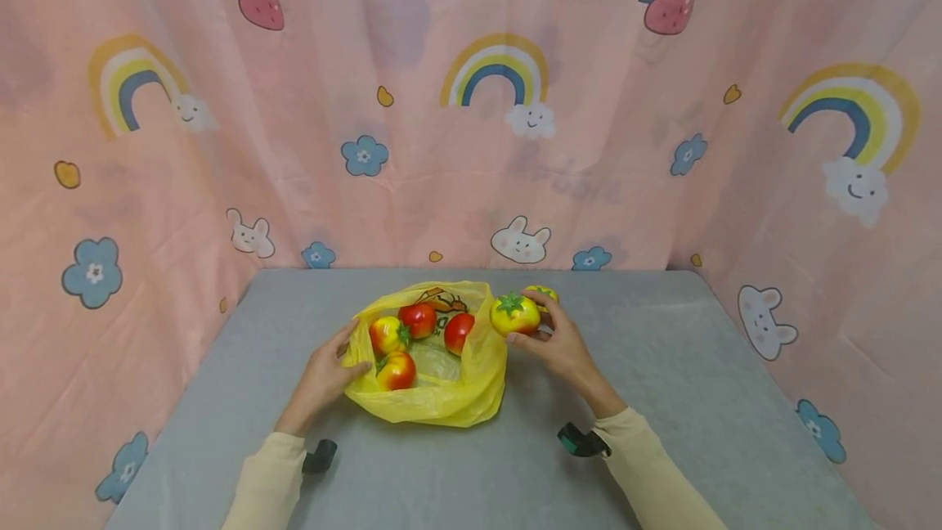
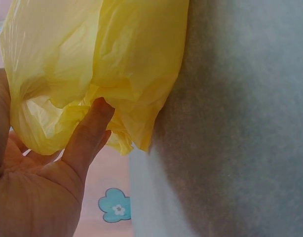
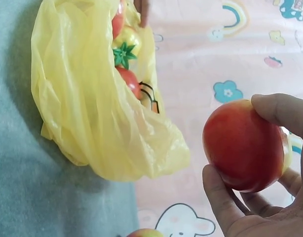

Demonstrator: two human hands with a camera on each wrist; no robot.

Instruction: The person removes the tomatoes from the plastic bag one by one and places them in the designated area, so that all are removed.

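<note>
My left hand (image 1: 324, 376) grips the left rim of a thin yellow plastic bag (image 1: 434, 409), thumb over the edge and fingers on the outside. The bag's mouth gapes upward, and several red and yellow tomatoes (image 1: 397, 370) lie inside. Just off the bag's right rim, my right hand (image 1: 557, 350) holds another tomato (image 1: 513, 314) between thumb and fingers, its green calyx facing the head camera. The right wrist view shows this tomato's smooth red underside (image 3: 245, 148). One more tomato (image 1: 542, 293) sits behind the right fingers, partly hidden by them.
Bag and hands are over a grey table (image 1: 662, 366). A pink curtain (image 1: 589, 145) printed with rainbows, flowers and rabbits hangs along its back and sides. Dark straps (image 1: 583, 440) with small devices are at both wrists.
</note>
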